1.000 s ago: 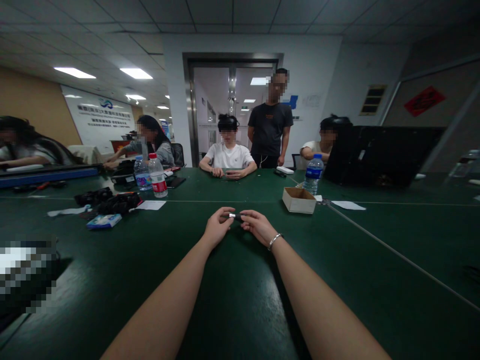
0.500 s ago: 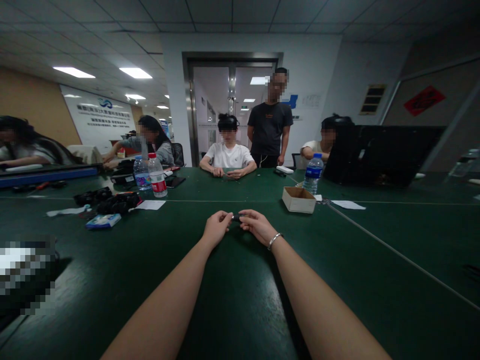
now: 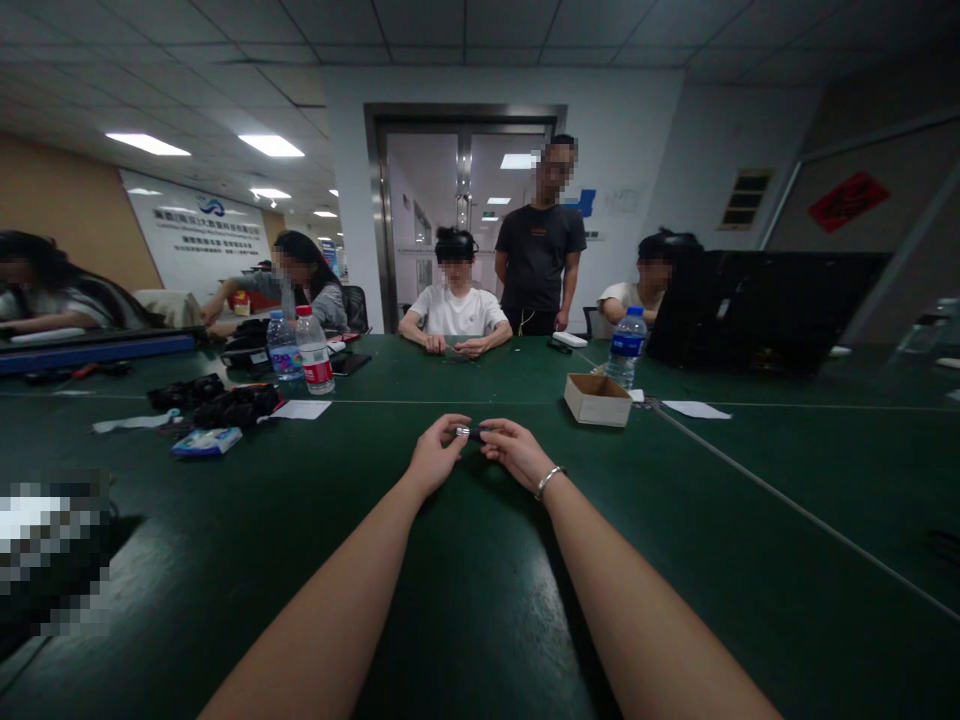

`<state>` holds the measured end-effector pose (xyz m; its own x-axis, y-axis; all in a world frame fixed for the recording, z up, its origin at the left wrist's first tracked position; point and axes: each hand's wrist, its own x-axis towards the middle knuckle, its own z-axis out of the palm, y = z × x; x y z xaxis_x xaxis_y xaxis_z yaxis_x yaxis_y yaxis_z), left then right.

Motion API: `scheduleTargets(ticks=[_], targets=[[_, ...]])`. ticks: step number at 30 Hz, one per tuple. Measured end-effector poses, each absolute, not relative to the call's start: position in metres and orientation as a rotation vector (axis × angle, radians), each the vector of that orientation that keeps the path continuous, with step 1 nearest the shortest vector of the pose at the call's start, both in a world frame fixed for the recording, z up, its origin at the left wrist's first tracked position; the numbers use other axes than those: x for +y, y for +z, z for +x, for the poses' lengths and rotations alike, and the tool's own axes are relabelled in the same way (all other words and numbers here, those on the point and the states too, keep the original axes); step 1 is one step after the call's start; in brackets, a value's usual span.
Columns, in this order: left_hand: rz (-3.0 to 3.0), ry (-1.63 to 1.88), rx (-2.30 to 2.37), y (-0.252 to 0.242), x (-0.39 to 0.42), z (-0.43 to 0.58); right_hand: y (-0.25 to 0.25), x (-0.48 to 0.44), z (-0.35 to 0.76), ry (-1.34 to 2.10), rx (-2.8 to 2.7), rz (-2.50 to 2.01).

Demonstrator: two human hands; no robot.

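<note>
Small dark cylinder point(image 3: 475, 434) with a silvery end, held roughly level between the two hands over the green table surface point(image 3: 480, 570), nearer its far edge than the forearms; what it is, too small to tell; left hand point(image 3: 436, 455) closed in a pinch on the silvery end, thumb on the near side; right hand point(image 3: 516, 453) closed on the dark end, fingertips and thumb gripping; whether any finger touches the surface, cannot tell; silver bracelet point(image 3: 550, 483) on the right wrist.

Outward, on the right: open cardboard box point(image 3: 598, 408), beyond the hands toward the far edge; blue-capped bottle point(image 3: 628, 348) upright just behind it; white paper sheet point(image 3: 697, 411) flat to the right of both; large dark monitor point(image 3: 765, 310) toward the far right corner.

On the left: blue-and-white packet point(image 3: 206, 442) lying flat; black gear point(image 3: 236, 405), blurred, just beyond it; red-capped bottle point(image 3: 315, 362) upright nearer the far edge, a second clear bottle point(image 3: 283, 348) close beside it.

At the far edge: person in a white T-shirt point(image 3: 461, 312), seated, both hands at the surface; person in a dark T-shirt point(image 3: 540, 260) standing behind, to the right.
</note>
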<state>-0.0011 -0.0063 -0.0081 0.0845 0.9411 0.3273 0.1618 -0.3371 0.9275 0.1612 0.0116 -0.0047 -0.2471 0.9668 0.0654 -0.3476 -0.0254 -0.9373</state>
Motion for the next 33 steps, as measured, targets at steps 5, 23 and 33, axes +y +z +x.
scheduleTargets(ticks=[5,23,33], targets=[[1.636,1.340,1.115,-0.0113,-0.0026,-0.0025,-0.0042,0.0106,0.1611,1.525,-1.135,-0.805],[1.480,1.307,1.287,-0.0144,0.0026,-0.0033,-0.0097,0.0131,0.1600,1.468,-1.251,-0.790],[1.486,1.296,1.376,-0.0128,0.0000,-0.0052,-0.0126,0.0113,0.1536,1.297,-1.416,-0.849]])
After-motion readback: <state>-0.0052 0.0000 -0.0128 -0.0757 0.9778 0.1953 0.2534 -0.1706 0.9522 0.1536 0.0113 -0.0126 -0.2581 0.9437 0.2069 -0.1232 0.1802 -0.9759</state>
